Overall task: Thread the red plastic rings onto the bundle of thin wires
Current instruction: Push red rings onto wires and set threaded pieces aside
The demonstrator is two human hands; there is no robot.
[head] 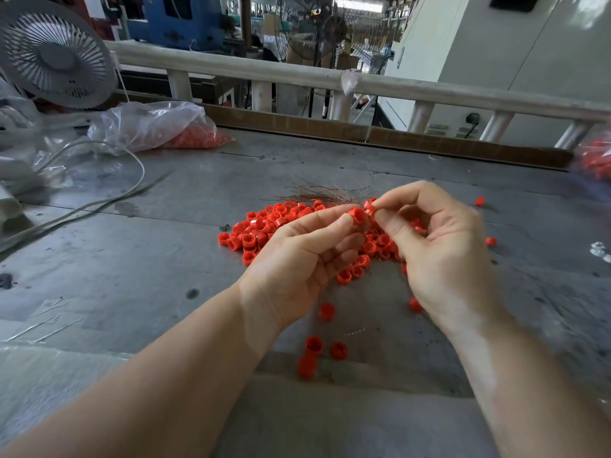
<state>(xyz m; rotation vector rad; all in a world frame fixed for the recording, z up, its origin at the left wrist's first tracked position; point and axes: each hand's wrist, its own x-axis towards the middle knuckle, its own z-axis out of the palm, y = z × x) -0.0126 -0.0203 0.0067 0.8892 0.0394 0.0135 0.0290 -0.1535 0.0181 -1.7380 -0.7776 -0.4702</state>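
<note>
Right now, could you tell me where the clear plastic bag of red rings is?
In the head view, the clear plastic bag lies at the far left of the grey table, just right of the white fan and beyond the loose ring pile.

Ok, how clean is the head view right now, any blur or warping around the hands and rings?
Head view: the left hand and the ring it pinches are fairly sharp; the right hand is slightly motion-blurred; the bag of rings at the right edge is smeared; wide-angle warping bows the railing; light is soft, no harsh glare.
</note>
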